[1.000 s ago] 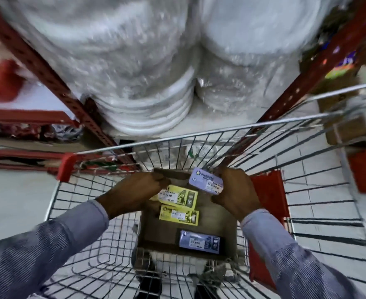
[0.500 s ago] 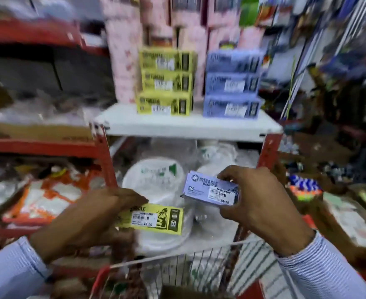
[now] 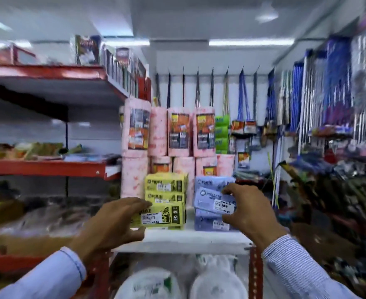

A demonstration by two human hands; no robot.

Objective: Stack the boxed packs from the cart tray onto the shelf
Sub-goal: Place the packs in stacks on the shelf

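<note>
My left hand [image 3: 113, 225] grips a yellow boxed pack [image 3: 160, 215] by its left end, held in front of the yellow stack [image 3: 167, 186] on the white shelf [image 3: 190, 236]. In my right hand [image 3: 249, 210] is a pale blue boxed pack [image 3: 212, 200], raised level with the upper part of the blue stack [image 3: 210, 222] on the same shelf. Both packs show white price labels. The cart tray is out of view.
Pink wrapped rolls [image 3: 177, 134] stand behind the stacks. Red-framed shelving [image 3: 48, 167] with goods runs along the left. Wrapped white plates [image 3: 147, 285] sit under the white shelf. Brooms and mops [image 3: 311, 117] hang along the right side.
The view has swung up from the cart to the shelf. Both hands have lifted their packs out of the cart box and carried them forward to the yellow and blue stacks.
</note>
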